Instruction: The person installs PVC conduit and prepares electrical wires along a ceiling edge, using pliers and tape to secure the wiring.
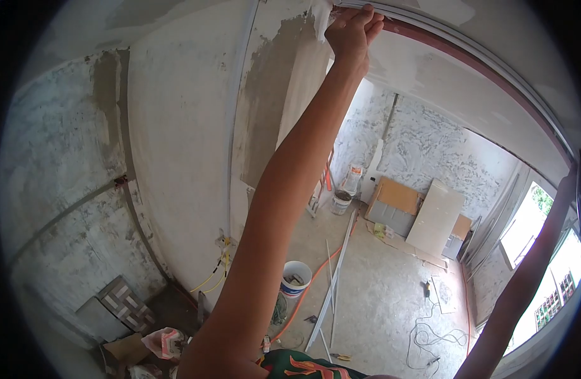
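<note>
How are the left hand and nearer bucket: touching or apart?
Apart. Head view: left hand up at the red beam, nearer bucket down on the floor.

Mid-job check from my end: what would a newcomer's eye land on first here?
Probably the bare left forearm rising through the middle of the view, its left hand at the reddish-brown frame edge overhead. Next, the pale board leaning beside a piece of cardboard near the far wall. Nearer, a white bucket stands on the floor just right of that forearm, beside an orange cable.
</note>
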{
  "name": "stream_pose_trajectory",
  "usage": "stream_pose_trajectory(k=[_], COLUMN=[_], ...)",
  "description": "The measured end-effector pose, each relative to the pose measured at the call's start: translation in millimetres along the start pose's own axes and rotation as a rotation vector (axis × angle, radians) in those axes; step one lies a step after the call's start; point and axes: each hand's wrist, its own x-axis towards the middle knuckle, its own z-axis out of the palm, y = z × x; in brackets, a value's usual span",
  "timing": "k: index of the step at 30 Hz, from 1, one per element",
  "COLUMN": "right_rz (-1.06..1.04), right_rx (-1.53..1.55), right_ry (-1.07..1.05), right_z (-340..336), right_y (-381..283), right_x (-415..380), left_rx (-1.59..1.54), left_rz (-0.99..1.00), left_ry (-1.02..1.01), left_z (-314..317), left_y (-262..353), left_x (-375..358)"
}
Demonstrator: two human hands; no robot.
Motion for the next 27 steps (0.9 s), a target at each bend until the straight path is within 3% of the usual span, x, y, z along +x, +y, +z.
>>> stream_pose_trajectory(k=[8, 27], right_rz=[-0.018, -0.043], right_rx=[0.045, 0.07], right_ry=[-0.016, -0.044], right_z=[-2.5, -8.1], right_y=[-3.2, -2.0], right_x=[0.0, -2.3], left_rx=[-0.009, -0.003], left_rz=[0.004, 0.005], left_ry=[-0.057, 0.099], left_z=[-3.3, 7.0], left_y=[3.5, 2.5], left_x=[-1.8, -1.2])
